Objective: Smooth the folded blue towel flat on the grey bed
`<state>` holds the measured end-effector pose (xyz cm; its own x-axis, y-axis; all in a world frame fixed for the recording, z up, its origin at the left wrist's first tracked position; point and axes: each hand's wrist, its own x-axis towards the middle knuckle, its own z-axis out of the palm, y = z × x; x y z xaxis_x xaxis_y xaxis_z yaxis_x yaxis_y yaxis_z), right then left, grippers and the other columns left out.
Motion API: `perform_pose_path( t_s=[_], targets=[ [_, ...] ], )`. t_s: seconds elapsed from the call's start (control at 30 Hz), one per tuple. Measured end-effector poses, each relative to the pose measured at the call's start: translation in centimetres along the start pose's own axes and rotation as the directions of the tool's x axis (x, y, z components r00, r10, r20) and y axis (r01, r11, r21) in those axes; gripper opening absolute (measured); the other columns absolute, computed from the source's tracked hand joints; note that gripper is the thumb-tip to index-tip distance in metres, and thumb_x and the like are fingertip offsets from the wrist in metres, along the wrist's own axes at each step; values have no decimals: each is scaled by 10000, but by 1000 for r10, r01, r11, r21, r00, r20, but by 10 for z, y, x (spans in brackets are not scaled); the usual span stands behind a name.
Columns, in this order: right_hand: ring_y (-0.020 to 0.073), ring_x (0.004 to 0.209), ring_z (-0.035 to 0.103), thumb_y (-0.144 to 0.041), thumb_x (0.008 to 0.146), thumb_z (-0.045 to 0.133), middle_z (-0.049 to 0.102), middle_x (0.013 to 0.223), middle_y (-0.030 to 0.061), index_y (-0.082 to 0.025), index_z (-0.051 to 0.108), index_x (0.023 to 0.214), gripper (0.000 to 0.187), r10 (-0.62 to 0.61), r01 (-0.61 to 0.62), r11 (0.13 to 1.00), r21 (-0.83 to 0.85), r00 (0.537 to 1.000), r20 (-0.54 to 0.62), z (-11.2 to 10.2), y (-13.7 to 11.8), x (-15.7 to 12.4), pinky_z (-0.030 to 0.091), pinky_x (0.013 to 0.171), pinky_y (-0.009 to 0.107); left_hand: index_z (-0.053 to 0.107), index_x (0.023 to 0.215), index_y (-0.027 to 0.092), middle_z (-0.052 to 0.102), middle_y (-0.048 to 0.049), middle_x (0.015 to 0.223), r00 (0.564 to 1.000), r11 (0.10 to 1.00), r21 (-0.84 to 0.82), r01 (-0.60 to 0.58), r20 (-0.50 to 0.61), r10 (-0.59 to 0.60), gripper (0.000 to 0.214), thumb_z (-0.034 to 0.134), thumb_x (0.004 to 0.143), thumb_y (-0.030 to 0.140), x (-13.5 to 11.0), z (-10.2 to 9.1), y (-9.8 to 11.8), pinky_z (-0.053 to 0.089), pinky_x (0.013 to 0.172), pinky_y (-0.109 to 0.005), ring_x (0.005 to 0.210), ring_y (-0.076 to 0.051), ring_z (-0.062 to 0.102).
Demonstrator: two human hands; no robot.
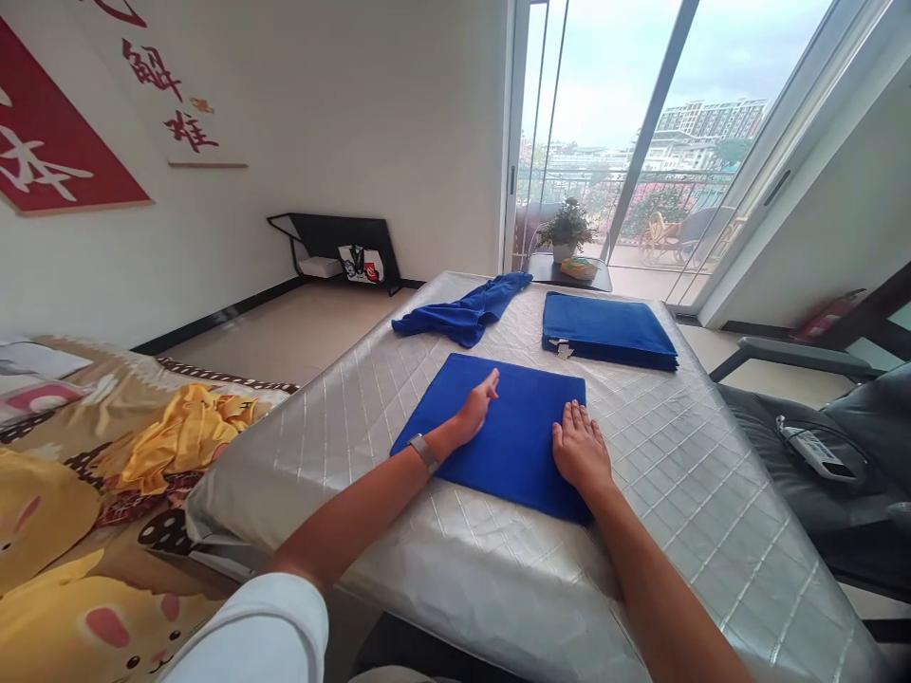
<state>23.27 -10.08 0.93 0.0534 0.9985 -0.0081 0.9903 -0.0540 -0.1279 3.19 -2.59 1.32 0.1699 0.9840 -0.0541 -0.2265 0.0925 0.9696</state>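
Note:
A folded blue cloth (pixel 519 417) lies flat on a table covered in quilted silver fabric (pixel 683 474). My left hand (pixel 475 408) rests on the cloth's left part, fingers stretched out and together, edge down. My right hand (pixel 580 448) lies flat and open on the cloth's right part, palm down. Farther back on the right sits a neat stack of folded blue cloths (pixel 604 330). A crumpled blue cloth (pixel 466 311) lies unfolded at the back left. A watch band is on my left wrist.
A bed with a cartoon-print blanket and a yellow garment (pixel 181 432) is at the left. A dark chair with a remote (pixel 818 453) stands at the right. Behind the table are a small stand with a potted plant (pixel 566 230) and glass balcony doors.

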Motion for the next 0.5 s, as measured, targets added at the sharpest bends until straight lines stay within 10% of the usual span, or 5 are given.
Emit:
perform_pose_path(
  t_s=[0.2,0.5],
  targets=[
    [204,1516,157,-343,1024,165,186,1647,106,-41,225,1568,626,3,-4,1000,-17,1000,-17,2,1,2,129,1229,375,572,1356,241,396,26,1571,989,997,48,-61,-134,67,756,451,611,203,-18,-94,22,92,1247,-410,1514,-217,168],
    [196,1515,162,-344,1022,150,199,1644,110,-45,240,1565,627,-5,4,999,-49,1000,-23,3,3,2,129,1229,370,633,1201,180,455,-50,1533,968,975,201,-95,-208,137,555,404,698,147,-24,-102,16,124,1236,-477,1486,-229,272]
  ],
)
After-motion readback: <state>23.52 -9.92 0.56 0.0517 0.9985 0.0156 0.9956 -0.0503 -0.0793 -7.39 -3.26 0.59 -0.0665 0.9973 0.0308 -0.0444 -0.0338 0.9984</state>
